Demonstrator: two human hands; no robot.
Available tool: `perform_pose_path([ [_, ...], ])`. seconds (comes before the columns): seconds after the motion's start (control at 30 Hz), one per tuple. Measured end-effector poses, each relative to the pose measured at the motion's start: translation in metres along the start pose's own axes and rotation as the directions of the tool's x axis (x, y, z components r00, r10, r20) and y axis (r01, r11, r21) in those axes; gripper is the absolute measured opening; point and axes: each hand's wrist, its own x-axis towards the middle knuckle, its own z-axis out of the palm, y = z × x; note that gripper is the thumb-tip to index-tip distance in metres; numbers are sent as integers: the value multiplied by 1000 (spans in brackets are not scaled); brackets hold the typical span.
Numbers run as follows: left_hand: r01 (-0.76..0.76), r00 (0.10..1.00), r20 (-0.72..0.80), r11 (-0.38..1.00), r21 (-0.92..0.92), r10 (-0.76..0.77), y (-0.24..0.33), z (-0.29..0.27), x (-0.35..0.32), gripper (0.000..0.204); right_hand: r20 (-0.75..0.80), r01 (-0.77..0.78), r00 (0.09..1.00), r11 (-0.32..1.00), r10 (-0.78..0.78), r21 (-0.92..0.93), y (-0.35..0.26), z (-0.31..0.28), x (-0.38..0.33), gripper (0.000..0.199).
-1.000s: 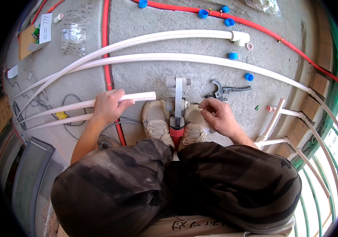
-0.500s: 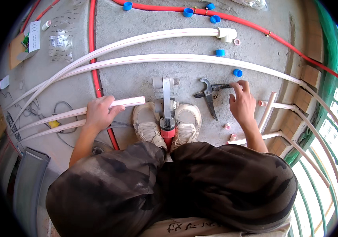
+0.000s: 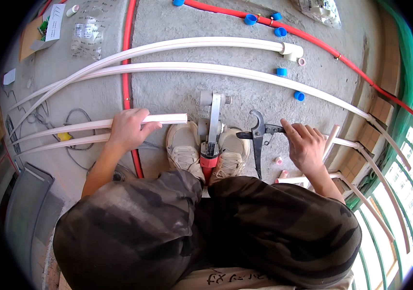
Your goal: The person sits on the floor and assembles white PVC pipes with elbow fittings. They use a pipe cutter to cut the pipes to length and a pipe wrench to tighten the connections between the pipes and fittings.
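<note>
A: Status of pipe work on concrete floor (image 3: 167,92)?

B: Mid-job, by the look. Left hand (image 3: 128,129) clenched round short white pipe (image 3: 165,118), cut end pointing at the welder. Right hand (image 3: 305,145) closed on upper handle of black pipe cutter (image 3: 257,135), cutter lying on floor just right of the shoes; lower handle free.

A: Welder?

B: Pipe fusion tool (image 3: 211,130) flat on floor betw. both shoes (image 3: 183,150), red grip toward the body, plate end away. Untouched by either hand.

A: Done so far?

B: Judging from layout: two long white pipes (image 3: 206,67) laid in curves, upper one w/ white elbow fitting (image 3: 292,50) already on its end. Red pipe (image 3: 129,72) run across, blue caps (image 3: 251,19) scattered near far red line. Short pipe in left hand appeared cut to length.

A: Left to do?

B: Prob. joining. Held pipe end bare, no fitting on it. Small pink fittings (image 3: 279,160) loose on floor near right hand, not mounted. More white stubs (image 3: 332,140) at right, unjoined as far as visible. Can't tell if welder hot.
</note>
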Motion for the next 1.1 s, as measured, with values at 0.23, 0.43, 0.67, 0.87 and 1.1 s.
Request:
perform_pose_path([
  [0.23, 29, 999, -22, 1000, 12, -28, 4, -13, 6, 54, -7, -2, 1000, 997, 2, -76, -39, 12, -11, 48],
  [0.43, 44, 999, 0, 998, 34, -44, 4, -11, 12, 54, -18, -63, 998, 994, 62, -86, -48, 18, -14, 49],
  [0.67, 40, 999, 23, 999, 31, -40, 5, -6, 9, 54, -46, -106, 994, 990, 102, -93, -53, 17, -16, 46],
  [0.87, 44, 999, 23, 999, 14, -44, 6, -6, 6, 54, -69, -155, 987, 979, 146, -135, -68, 13, -19, 42],
  [1.1, 36, 999, 21, 999, -3, -36, 7, -8, 4, 55, -187, -221, 963, 965, 194, -138, -76, 22, -28, 40],
])
